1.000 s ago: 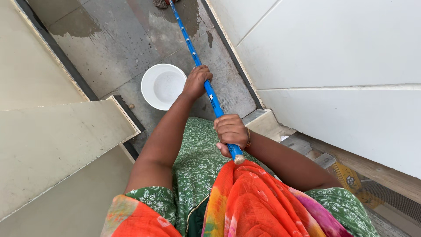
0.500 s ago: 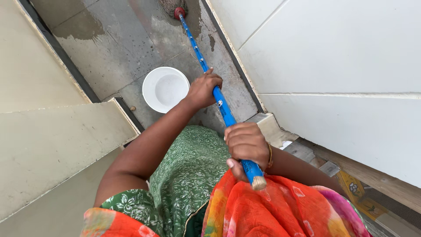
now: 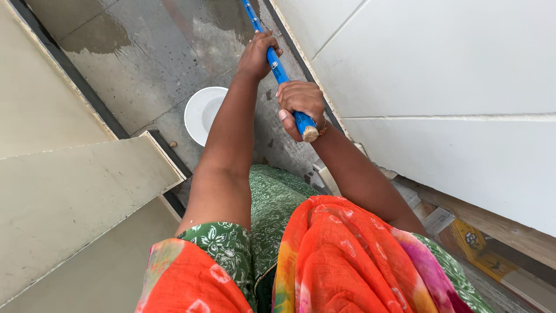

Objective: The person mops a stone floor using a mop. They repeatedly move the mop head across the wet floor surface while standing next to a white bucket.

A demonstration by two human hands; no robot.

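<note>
- The blue pole (image 3: 277,65) runs from the top centre of the frame down to just right of centre, ending in a pale round butt; its far end leaves the frame at the top edge.
- The left hand (image 3: 258,53) is wrapped around the pole high in the frame, fingers curled tight about it.
- The right hand (image 3: 299,101) is closed in a fist on the pole just above the butt, lower and to the right of the left hand.
- A white round bowl (image 3: 200,113) sits on the floor left of centre; the left forearm crosses in front of its right edge.
- The grey stone floor (image 3: 145,52) fills the upper left, with darker wet patches towards the top.
- A white tiled wall (image 3: 440,75) takes up the right side, close beside the hands.
- A cream ledge (image 3: 69,185) with a dark edge juts in from the left.
- Green patterned cloth and an orange scarf (image 3: 336,261) fill the bottom of the frame.
</note>
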